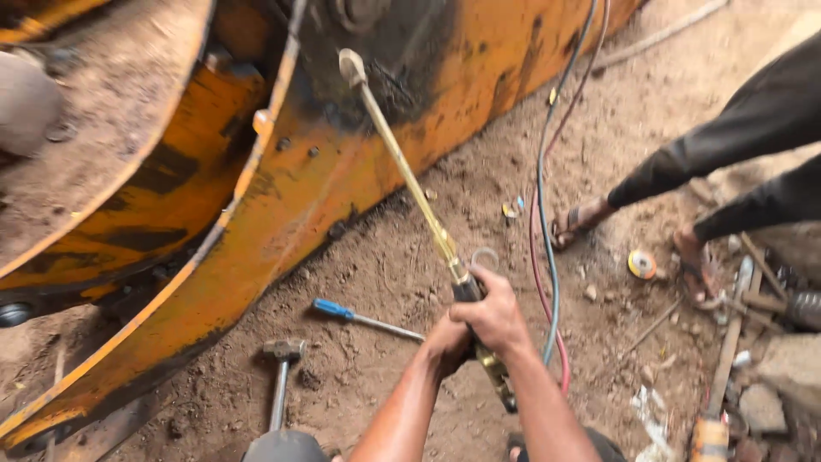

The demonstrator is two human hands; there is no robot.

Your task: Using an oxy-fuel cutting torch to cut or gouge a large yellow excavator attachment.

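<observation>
Both hands wrap the handle of a brass cutting torch (410, 184): right hand (496, 315) gripping on top, left hand (446, 340) clasped just below; its tip meets the orange machine (282, 188) beyond them, hoses (544, 257) trailing right, hammer (282, 359) lying left

floor: bare brown dirt (385, 257) | scattered stones, scrap (770, 402) | light: daylight, even
</observation>
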